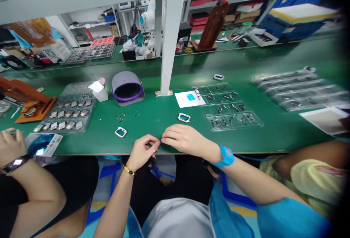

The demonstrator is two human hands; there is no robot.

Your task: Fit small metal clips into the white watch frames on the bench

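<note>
Close to the front edge of the green bench, my left hand is closed in a pinch, with a yellow beaded bracelet at the wrist. My right hand, with a blue band on the wrist, has its fingers pressed together and nearly meets the left fingertips. Something small and dark shows between them, too small to name. Beyond my right hand lies a white watch-like frame; a similar white frame rests to the left. Several small dark curved parts are scattered behind that one.
A clear tray of small dark parts stands right of a white paper sheet. A grey-purple fan-like device sits beside a white post. Another clear tray holds metallic pieces. People sit on both sides.
</note>
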